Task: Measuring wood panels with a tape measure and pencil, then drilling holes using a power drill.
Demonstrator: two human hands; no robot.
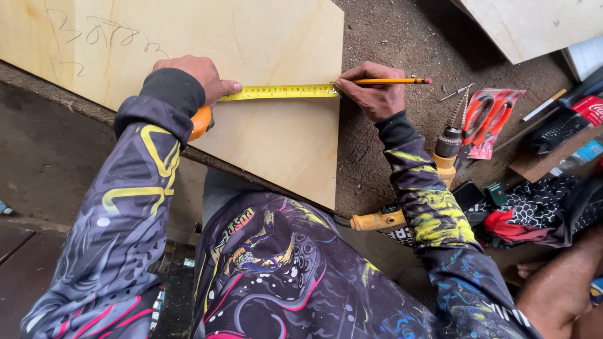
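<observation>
Two hands at work on one plywood sheet (276,144), lying on a dusty bench (389,37). Left hand (191,78): closed on an orange tape case, thumb pinning the yellow tape (282,92) flat across the sheet. Right hand (374,94): pinching a pencil (392,81), tip at the tape's end on the sheet's right edge. Further right: drill (447,147), packaged scissors (490,119).

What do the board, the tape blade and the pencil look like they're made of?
Board: pale unfinished plywood, judging by faint grain and thin edge. Tape blade: likely painted metal, yellow and straight, pinned by the left hand. Pencil: painted wood, probably, in the right hand.
</observation>
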